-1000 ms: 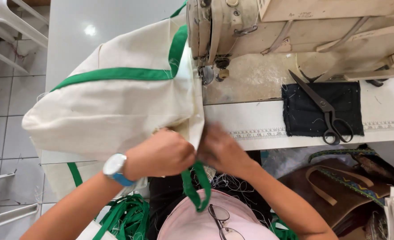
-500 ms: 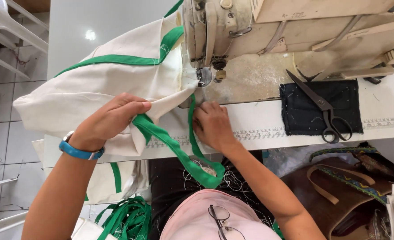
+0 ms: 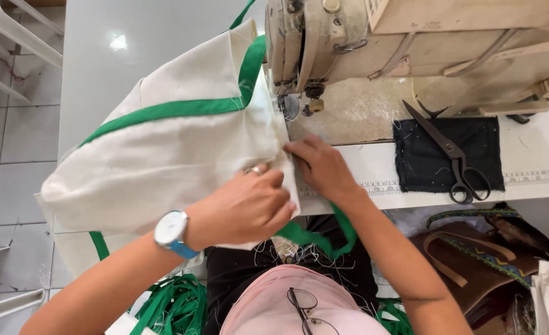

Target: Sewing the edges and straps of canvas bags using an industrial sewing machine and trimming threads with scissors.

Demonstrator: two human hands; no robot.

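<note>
Cream bag [image 3: 163, 161] | edge at sewing machine [image 3: 324, 37] | left hand [image 3: 243, 208], right hand [image 3: 321, 167] grips pinching it

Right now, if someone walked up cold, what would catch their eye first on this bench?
First the big cream fabric piece with green trim, spread over the table's left and running under the sewing machine at top. Both hands press on its near edge: the left hand, with a watch on the wrist, and the right hand beside it. To the right, black scissors lie on a dark cloth patch.
</note>
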